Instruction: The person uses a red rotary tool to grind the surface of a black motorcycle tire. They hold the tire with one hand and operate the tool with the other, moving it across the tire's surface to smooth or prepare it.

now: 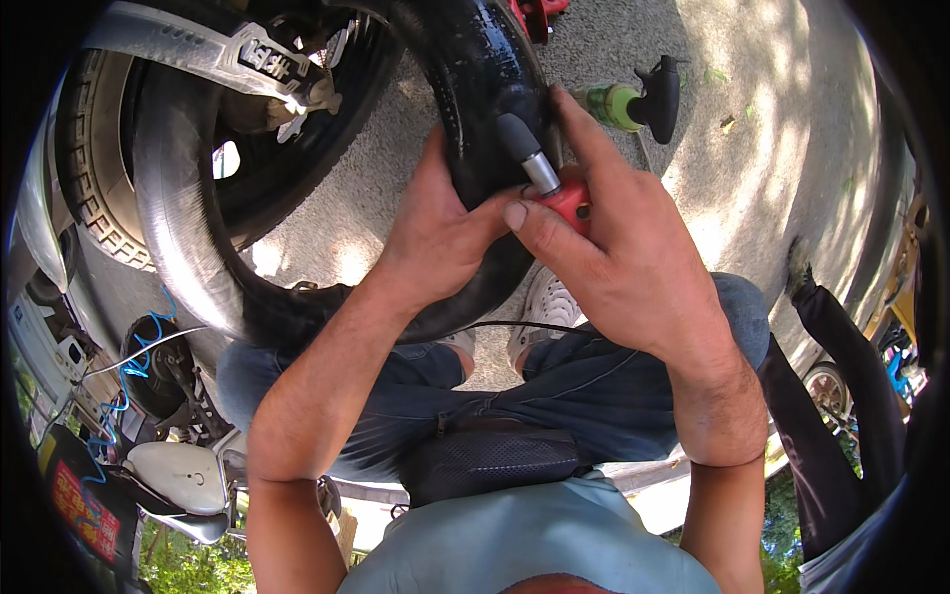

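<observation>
A black inner tube (pixel 168 193) loops over my lap, its upper stretch wet and glossy. My left hand (pixel 435 238) is closed around that stretch, fingers mostly hidden behind it, thumb reaching toward a red tool (pixel 570 204). My right hand (pixel 628 247) is closed on this tool, thumb across it and index finger extended along the tube. The tool has a silver shaft (pixel 539 173) and a dark grey rounded tip (pixel 520 137), which lies over the tube; whether it touches is unclear.
A wheel with tire (pixel 104 233) and a metal fork (pixel 183 45) are upper left. A green spray bottle (pixel 609 107) lies beyond my right hand. A red object (pixel 529 15) is at the top. A scooter (pixel 173 475) and blue coiled hose (pixel 134 366) are left. Another person's legs (pixel 831 376) are right.
</observation>
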Motion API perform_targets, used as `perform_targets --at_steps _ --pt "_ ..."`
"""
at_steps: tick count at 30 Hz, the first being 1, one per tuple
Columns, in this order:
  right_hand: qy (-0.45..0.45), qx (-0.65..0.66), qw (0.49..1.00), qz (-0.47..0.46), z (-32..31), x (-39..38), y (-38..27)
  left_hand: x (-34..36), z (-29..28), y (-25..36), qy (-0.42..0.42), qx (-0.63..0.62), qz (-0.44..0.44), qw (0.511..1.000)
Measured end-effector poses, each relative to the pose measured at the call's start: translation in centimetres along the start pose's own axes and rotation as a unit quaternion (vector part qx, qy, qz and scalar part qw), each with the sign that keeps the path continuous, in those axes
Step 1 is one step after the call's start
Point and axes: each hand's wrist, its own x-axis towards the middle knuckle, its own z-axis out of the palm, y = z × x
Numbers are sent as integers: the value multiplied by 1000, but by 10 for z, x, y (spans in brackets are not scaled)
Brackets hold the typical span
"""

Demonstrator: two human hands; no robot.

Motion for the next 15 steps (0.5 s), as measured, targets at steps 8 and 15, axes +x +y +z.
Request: perform_targets --at_steps 8,15 --pt "10 105 994 3 4 1 8 -3 1 4 12 8 -27 1000" --pt "5 47 999 -7 -1 -6 7 -1 6 7 20 13 -10 1000"
